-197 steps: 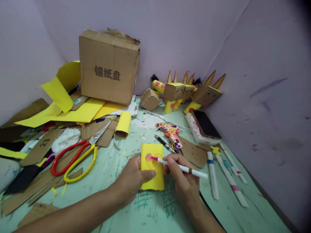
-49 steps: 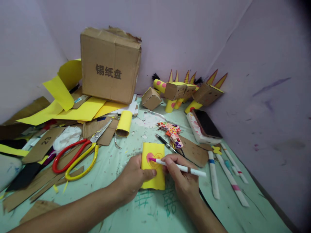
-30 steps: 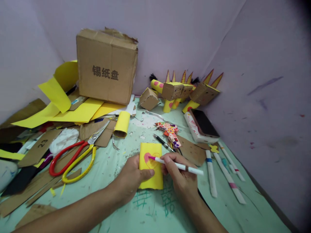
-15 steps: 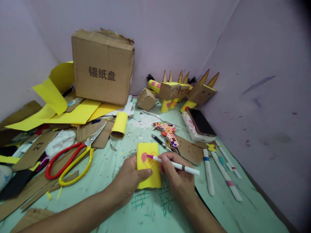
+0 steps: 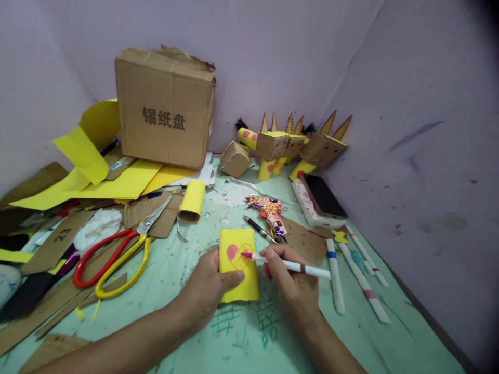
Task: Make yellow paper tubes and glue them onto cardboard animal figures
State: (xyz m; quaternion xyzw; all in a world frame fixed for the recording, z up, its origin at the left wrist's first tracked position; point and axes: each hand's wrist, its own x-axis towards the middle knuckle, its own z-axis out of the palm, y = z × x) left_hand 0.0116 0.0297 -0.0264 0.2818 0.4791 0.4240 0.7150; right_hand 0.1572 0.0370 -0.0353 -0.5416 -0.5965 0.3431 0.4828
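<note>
A yellow paper-covered piece (image 5: 249,288) bears a heart outline whose left side is coloured pink. My left hand (image 5: 210,283) grips it by its left edge, thumb lying across the front. My right hand (image 5: 290,275) is closed around a white felt-tip pen (image 5: 290,264) with a magenta tip. The tip is at the middle of the heart, touching or very near the paper. Just beyond lie a black pen (image 5: 259,228) and a floral-patterned glue gun (image 5: 273,215). A yellow-covered cardboard tube (image 5: 192,201) stands farther left.
Scissors (image 5: 117,257) with red and yellow handles lie at left among cardboard scraps. Behind them are yellow paper sheets (image 5: 113,182) and a cardboard box (image 5: 166,109). Several giraffe-like cardboard figures (image 5: 323,148) stand at the back. A phone (image 5: 323,195) and several felt-tip pens (image 5: 364,283) lie right.
My right hand has shifted slightly right, taking the pen tip from the pink left lobe to the heart's middle. The pink patch looks a little larger. My left hand stays put.
</note>
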